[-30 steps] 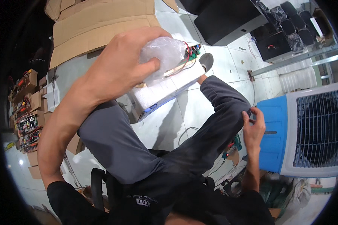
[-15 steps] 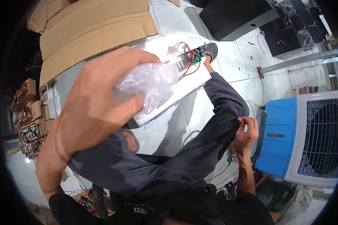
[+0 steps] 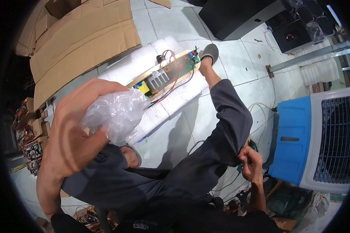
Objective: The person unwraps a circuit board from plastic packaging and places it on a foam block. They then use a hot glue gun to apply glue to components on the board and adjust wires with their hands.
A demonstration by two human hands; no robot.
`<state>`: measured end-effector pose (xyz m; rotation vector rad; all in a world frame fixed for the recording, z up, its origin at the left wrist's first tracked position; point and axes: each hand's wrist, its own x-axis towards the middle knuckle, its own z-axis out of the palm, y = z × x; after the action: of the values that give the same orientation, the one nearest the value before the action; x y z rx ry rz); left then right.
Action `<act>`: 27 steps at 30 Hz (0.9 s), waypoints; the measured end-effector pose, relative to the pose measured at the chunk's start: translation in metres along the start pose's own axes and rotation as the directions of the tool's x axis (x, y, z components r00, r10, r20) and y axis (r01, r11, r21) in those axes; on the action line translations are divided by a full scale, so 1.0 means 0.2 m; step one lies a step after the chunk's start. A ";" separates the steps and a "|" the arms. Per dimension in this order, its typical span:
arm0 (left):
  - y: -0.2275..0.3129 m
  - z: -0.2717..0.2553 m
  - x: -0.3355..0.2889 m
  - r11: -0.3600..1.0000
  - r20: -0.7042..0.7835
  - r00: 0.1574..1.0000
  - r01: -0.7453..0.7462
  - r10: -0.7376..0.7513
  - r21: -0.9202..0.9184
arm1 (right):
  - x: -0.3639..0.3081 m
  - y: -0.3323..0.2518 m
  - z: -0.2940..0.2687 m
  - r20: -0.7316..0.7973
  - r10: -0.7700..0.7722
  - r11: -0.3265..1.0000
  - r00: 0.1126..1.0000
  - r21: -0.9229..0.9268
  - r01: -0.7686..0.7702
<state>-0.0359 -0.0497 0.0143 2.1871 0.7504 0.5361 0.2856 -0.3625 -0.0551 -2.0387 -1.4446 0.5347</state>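
My left hand [image 3: 79,128] is closed round a crumpled clear plastic bag [image 3: 118,114], held up in front of me. Beyond the bag lies a long circuit board [image 3: 159,79] with a finned grey heat sink, a yellow part, and red and black wires. It rests on a white foam block [image 3: 165,108] between my feet; the bag hides its near left part. Beside my right knee, my right hand [image 3: 252,163] has its fingers curled against the trouser leg [image 3: 221,132]. Whatever those fingers may hold is hidden.
Flattened cardboard [image 3: 85,50] lies at the far left. Boxes of circuit boards [image 3: 31,145] line the left side. A black cabinet [image 3: 237,17] stands at the far right, with a blue and white air cooler [image 3: 293,139] nearer me. Cables [image 3: 262,110] run across the tiled floor.
My left hand has drawn the bag left and toward me, uncovering more of the circuit board. My right hand has come down a little beside the knee. The view has shifted slightly.
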 end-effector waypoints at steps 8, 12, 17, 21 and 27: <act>0.02 -0.02 -0.03 0.999 -0.020 0.999 0.026 -0.026 -0.024 | -0.13 0.02 -0.02 0.242 0.111 0.986 0.964 0.093 -0.136; -0.03 -0.01 -0.03 0.998 -0.027 0.999 -0.047 0.046 -0.047 | -0.07 0.03 -0.02 0.234 0.155 0.986 0.960 0.023 -0.165; -0.02 -0.02 -0.03 0.993 -0.023 0.996 -0.089 0.087 -0.075 | 0.13 -0.07 -0.13 0.091 0.033 0.994 0.995 -0.108 -0.024; -0.02 -0.02 -0.05 0.995 -0.071 0.993 -0.087 0.090 0.041 | 0.30 -0.11 -0.22 -0.139 -0.136 0.945 0.981 -0.317 0.086; 0.01 -0.03 -0.03 0.998 -0.070 0.997 -0.049 0.045 -0.048 | 0.78 0.15 -0.26 -0.092 0.219 0.854 0.971 -0.464 -0.237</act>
<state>-0.0436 -0.0521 0.0195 2.1543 0.7159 0.6500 0.3917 -0.2349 -0.0353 -2.6145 -1.4190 0.2445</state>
